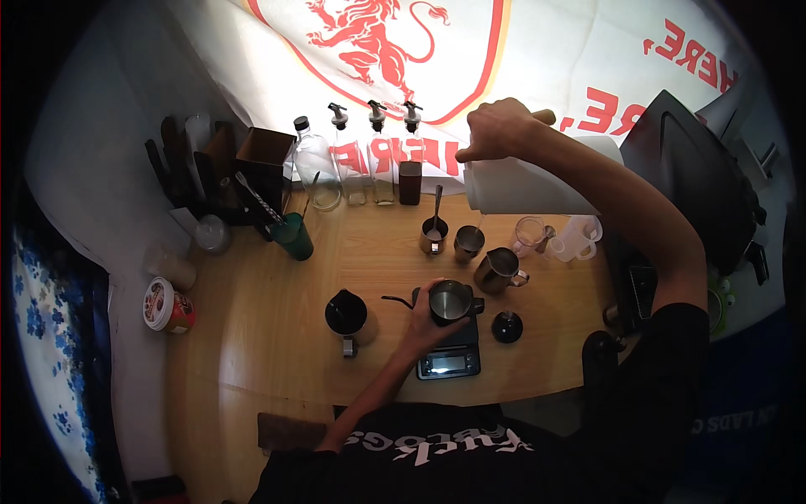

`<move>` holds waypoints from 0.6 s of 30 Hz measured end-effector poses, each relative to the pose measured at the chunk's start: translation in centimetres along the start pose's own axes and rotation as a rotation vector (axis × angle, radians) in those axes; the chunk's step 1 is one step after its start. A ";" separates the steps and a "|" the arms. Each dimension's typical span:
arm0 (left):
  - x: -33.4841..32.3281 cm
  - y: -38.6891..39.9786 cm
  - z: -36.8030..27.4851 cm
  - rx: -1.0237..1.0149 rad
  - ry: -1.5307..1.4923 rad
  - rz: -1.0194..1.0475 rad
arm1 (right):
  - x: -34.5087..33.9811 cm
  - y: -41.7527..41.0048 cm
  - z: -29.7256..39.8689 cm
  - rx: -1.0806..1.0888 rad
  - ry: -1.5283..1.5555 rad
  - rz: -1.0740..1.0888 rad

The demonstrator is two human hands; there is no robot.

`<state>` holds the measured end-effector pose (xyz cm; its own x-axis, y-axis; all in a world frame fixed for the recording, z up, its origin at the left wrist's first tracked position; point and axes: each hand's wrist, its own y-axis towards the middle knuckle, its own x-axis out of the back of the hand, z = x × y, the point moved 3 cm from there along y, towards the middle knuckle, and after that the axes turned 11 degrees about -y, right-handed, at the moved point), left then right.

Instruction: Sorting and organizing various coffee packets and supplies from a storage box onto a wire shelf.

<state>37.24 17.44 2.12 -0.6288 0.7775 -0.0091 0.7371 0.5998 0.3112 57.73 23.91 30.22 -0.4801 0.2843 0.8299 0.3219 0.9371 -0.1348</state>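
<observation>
My left hand point(433, 320) is wrapped around a small metal gooseneck kettle point(449, 302) without a lid, its thin spout to the left and black handle to the right. The kettle is at the far part of a black digital scale point(448, 363); whether it rests on it is unclear. A round dark lid or knobbed object point(507, 327) lies right of the scale. My right hand point(500, 129) grips the left end of a white paper roll point(535, 186) at the back of the table. Near it stand a steel cup point(469, 244) and a milk pitcher point(497, 271).
A steel cup with a spoon point(434, 236) stands behind the kettle, a larger pitcher point(346, 314) to the left. Glass bottles point(354, 170) line the back; a green cup point(293, 237) stands back left. Clear measuring cups point(576, 238) and a dark appliance point(686, 170) are on the right.
</observation>
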 end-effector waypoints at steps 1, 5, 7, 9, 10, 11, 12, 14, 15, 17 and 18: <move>0.0 0.0 -0.1 -0.010 0.002 -0.003 | 0.1 -0.1 0.0 0.001 0.005 0.011; 0.1 0.0 -0.1 -0.027 0.006 -0.004 | 0.3 -0.2 0.1 0.011 0.002 0.007; 0.0 0.0 -0.5 -0.014 0.012 -0.002 | 0.0 -0.1 -0.1 0.006 -0.002 0.003; -0.1 0.0 -0.4 -0.011 0.009 0.000 | -0.1 0.0 -0.2 0.004 -0.004 -0.003; -0.1 0.0 -0.3 -0.009 0.006 0.000 | -0.1 0.0 -0.2 0.002 -0.006 -0.002; -0.1 0.1 -0.3 -0.009 0.006 0.000 | -0.1 0.0 -0.2 0.001 -0.007 -0.002; 0.0 0.1 -0.2 -0.017 -0.001 -0.002 | 0.0 0.0 -0.2 0.002 -0.006 -0.002; 0.0 0.1 -0.1 -0.024 -0.008 -0.003 | 0.2 -0.1 -0.2 0.003 0.008 0.020; 0.0 0.1 0.0 -0.026 -0.007 -0.002 | 0.2 -0.1 -0.2 0.002 0.008 0.020; 0.0 0.1 0.1 -0.028 -0.005 -0.001 | 0.2 0.0 -0.2 -0.003 0.006 0.011; 0.0 0.0 0.2 -0.026 0.000 -0.001 | 0.2 0.0 -0.2 -0.003 0.006 0.010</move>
<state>37.30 17.48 1.98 -0.6296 0.7769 -0.0091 0.7298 0.5954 0.3361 57.83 23.90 30.52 -0.4718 0.2926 0.8317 0.3294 0.9335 -0.1416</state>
